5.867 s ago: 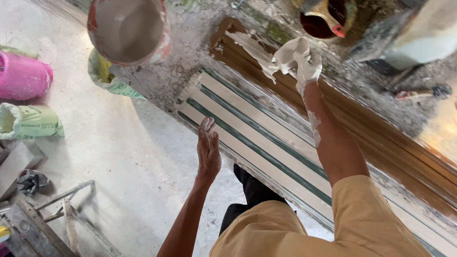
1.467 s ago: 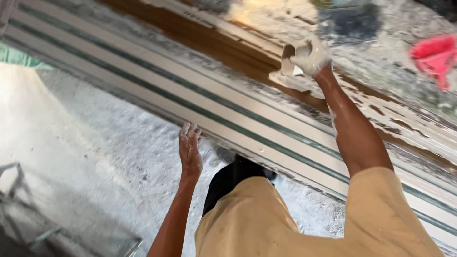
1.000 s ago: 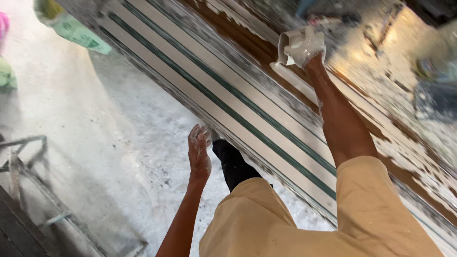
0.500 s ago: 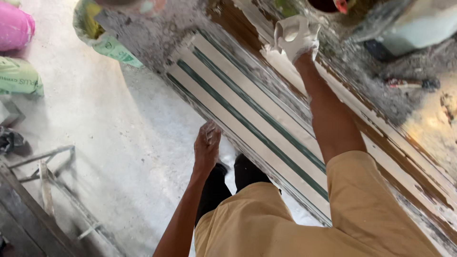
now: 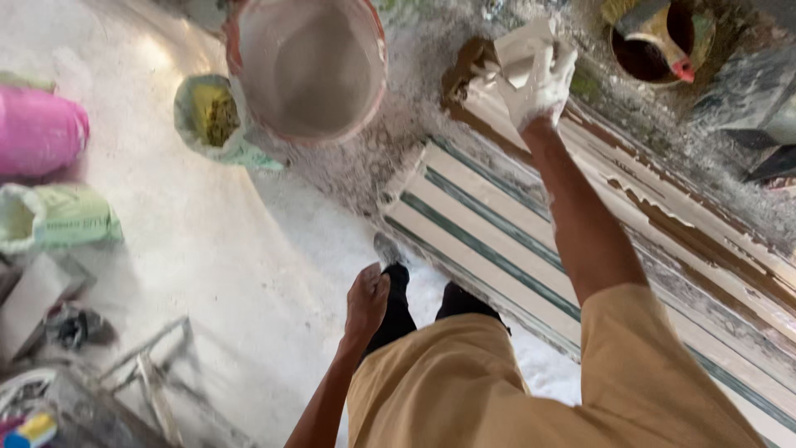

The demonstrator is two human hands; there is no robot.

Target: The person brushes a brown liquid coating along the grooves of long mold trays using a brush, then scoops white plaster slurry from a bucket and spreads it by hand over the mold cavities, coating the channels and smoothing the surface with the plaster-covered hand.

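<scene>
Striped board [image 5: 531, 249], cream with green lines and smeared brown along its far edge, runs diagonally. Left of its near end lies bare dusty floor [image 5: 224, 249]; there the left hand [image 5: 366, 300] hangs open, empty. Beyond that end stands a bucket [image 5: 308, 66]. Right hand [image 5: 539, 83], coated white, grips a white pad [image 5: 521, 51] at the board's far corner.

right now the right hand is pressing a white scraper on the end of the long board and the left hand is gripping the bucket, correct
Not quite. In the head view the left hand grips nothing: it hangs bare above the floor, well clear of the bucket. The rest holds: the right hand presses a white scraper on the end of the long board.
</scene>
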